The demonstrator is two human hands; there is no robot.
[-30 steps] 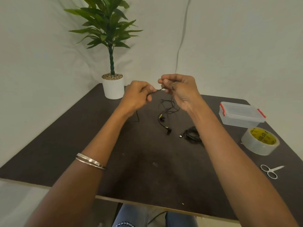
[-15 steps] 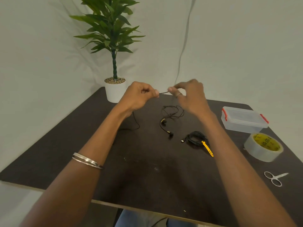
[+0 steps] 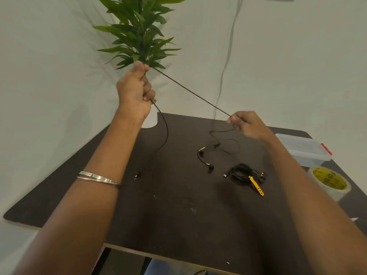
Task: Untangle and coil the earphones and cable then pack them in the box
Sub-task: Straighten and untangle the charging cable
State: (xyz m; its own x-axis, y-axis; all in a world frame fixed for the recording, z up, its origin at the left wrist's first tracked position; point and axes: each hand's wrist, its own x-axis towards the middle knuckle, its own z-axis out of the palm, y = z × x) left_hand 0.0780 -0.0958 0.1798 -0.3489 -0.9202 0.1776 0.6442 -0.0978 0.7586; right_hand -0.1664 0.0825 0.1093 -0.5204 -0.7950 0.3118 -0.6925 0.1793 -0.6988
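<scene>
A thin black earphone cord (image 3: 190,91) runs taut between my two hands. My left hand (image 3: 135,90) is raised high in front of the plant and grips the cord; its plug end hangs down to the table (image 3: 168,215). Lower and to the right, my right hand (image 3: 245,124) pinches the cord, and the rest trails down to the two earbuds (image 3: 206,159) lying on the table. A coiled black cable (image 3: 241,172) with a yellow strap lies right of the earbuds. The clear plastic box (image 3: 303,148) with red clips stands shut at the far right.
A potted plant (image 3: 139,34) in a white pot stands at the table's back left corner, partly behind my left hand. A roll of clear tape (image 3: 328,182) with a yellow core sits near the right edge, in front of the box.
My hands were close together over the table's middle; now my left hand has risen up and left, my right hand has dropped right, and the cord is stretched straight between them.
</scene>
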